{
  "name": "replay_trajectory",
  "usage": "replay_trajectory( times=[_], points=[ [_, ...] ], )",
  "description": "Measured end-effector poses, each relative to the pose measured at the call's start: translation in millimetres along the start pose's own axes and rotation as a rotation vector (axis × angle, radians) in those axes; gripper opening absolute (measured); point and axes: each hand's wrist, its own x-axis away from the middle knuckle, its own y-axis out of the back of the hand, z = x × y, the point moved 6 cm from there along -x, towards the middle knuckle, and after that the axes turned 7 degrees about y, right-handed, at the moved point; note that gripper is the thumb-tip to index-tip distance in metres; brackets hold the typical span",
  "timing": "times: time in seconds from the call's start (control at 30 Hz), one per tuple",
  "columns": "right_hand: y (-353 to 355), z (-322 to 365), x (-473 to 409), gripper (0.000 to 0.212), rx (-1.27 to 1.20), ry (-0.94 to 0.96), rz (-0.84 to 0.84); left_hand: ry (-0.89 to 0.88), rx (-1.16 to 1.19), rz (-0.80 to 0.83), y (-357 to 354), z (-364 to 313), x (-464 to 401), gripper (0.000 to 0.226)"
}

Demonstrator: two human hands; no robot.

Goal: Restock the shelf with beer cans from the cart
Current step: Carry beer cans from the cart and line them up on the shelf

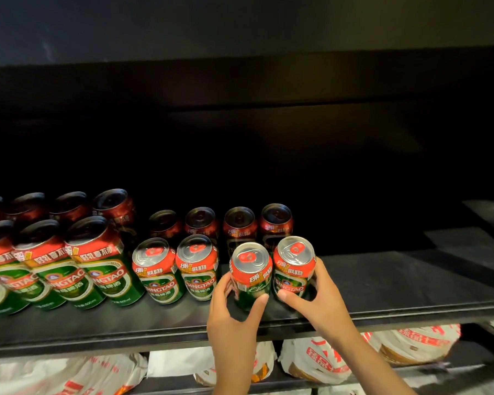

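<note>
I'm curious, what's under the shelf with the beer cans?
Under the shelf lie white packets with red print, on a lower level. Their contents are covered by wrapping, and the arms hide some.

The can in my right hand (322, 300) reads "SINGTAO" (293, 276), its first letter hidden. The short cans at lower centre (197, 266) show "SINGTAO" on green labels; the tall cans at lower left (103, 260) show "INGTAO" and "500 ml". The can in my left hand (234, 315) shows Chinese characters (251, 272) on red, too blurred to read.
</note>
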Motion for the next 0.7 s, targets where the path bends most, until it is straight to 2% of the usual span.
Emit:
replay_trajectory(
  times=[0.13, 0.33, 0.6, 0.7],
  points=[
    [1.0, -0.4, -0.7, 0.068, 0.021, 0.000, 0.000, -0.041, -0.062, -0.109, -4.9, -4.5, 1.9, 0.067],
    [1.6, -1.0, -1.6, 0.070, 0.002, 0.010, -0.006, -0.103, -0.117, -0.148, -6.2, -10.5, 2.3, 0.071],
    [2.0, -10.7, -3.4, 0.071, 0.007, 0.020, -0.022, -0.062, -0.059, -0.011, -4.8, 3.2, 2.6, 0.059],
    [2.5, -9.0, -2.9, 0.069, 0.016, 0.013, -0.016, -0.034, -0.023, -0.025, -2.5, 3.2, 3.0, 0.064]
  ],
)
